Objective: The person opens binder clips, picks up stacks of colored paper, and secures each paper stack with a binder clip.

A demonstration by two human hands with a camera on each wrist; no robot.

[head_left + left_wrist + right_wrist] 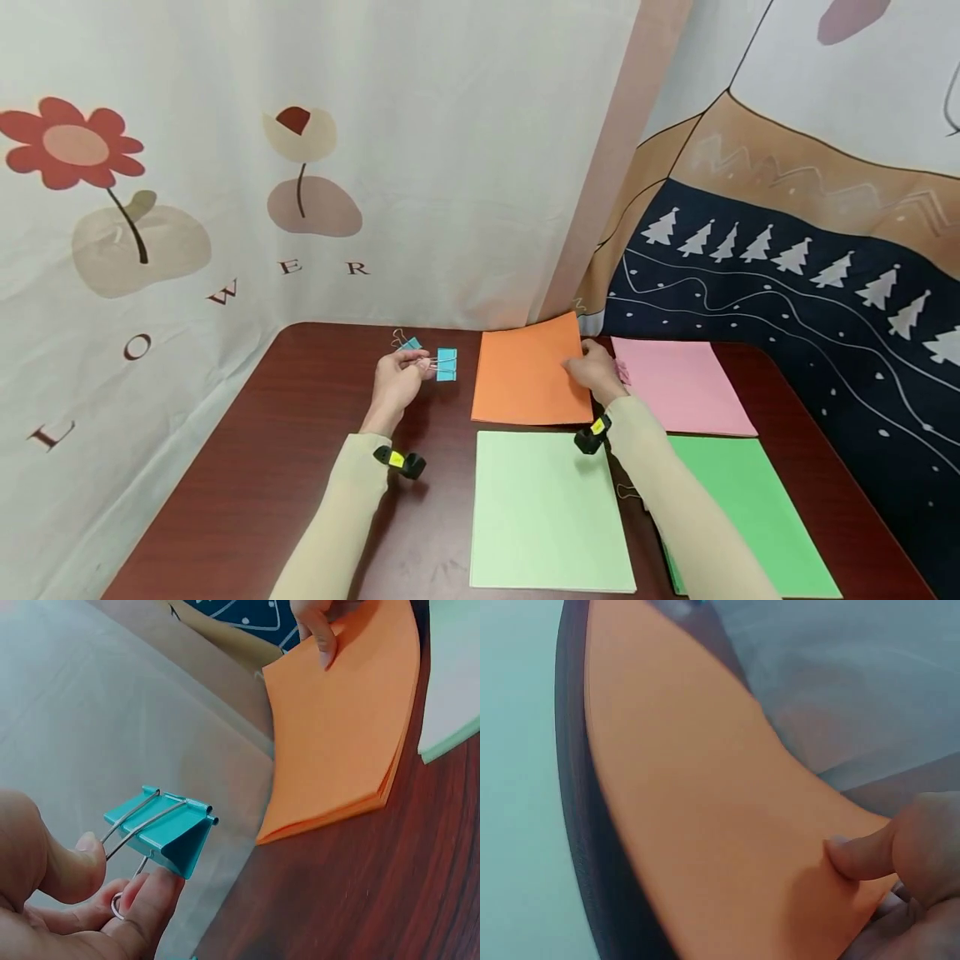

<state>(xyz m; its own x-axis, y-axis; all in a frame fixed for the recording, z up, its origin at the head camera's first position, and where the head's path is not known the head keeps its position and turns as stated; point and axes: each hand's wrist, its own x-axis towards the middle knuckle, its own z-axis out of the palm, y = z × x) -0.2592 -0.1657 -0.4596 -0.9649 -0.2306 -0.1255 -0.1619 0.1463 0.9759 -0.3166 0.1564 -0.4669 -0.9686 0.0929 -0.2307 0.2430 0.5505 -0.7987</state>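
Between thumb and fingers my left hand (pixel 399 383) pinches the wire handles of a teal binder clip (pixel 169 829), held above the table left of the orange paper. My right hand (pixel 596 372) grips the right edge of a stack of orange paper (pixel 528 375), thumb on top and fingers beneath. That side of the stack is lifted and bends upward, as the right wrist view also shows. Another teal binder clip (pixel 411 343) lies on the table just behind the left hand.
Light green paper (pixel 551 508) lies in front of the orange stack. Pink paper (pixel 686 383) and darker green paper (pixel 757 508) lie to the right, partly behind the right arm. A clip's wire handle (pixel 627 492) shows beside that arm. Curtains hang behind the brown table (pixel 300 483).
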